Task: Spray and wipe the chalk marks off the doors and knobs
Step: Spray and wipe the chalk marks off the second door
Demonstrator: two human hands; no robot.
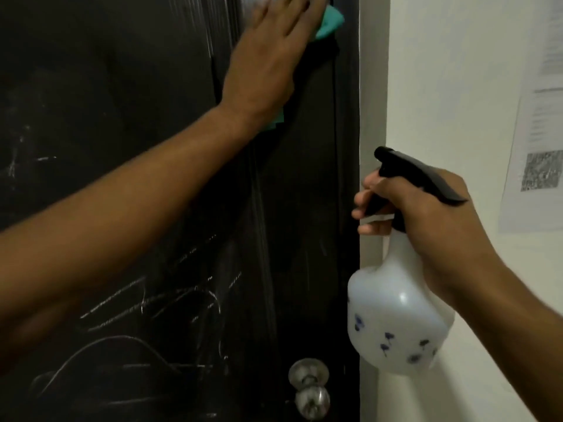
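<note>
Left hand [274, 53] flat on cloth [117, 24]; right hand [426, 220] grips upright bottle [396, 315], nozzle apparently doorward.

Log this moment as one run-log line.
left hand: presses green cloth on door | right hand: holds spray bottle | chalk marks: remain

Your left hand [274, 47] presses a green cloth [117, 24] flat on the dark door [137, 147], far up; your right hand [426, 214] grips the spray bottle [393, 315] near the knob [309, 388].
</note>
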